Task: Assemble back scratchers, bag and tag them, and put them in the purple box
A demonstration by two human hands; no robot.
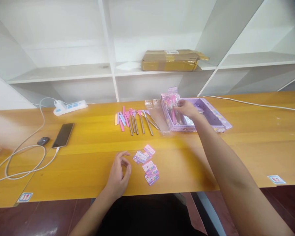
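Note:
My right hand reaches into the left part of a purple box, its fingers closed on a clear packet with a pink hand-shaped piece inside. Near the front of the table, my left hand rests with fingers curled but apart, holding nothing. Just right of it lie several small printed cards in loose piles. Behind them are several metal rods with pink and purple hand-shaped heads, beside short coloured sleeves. Empty clear bags lie against the box's left side.
A phone on a white cable, a dark mouse and a white power strip are at the left. A taped cardboard box sits on the shelf behind. Another cable runs along the back right.

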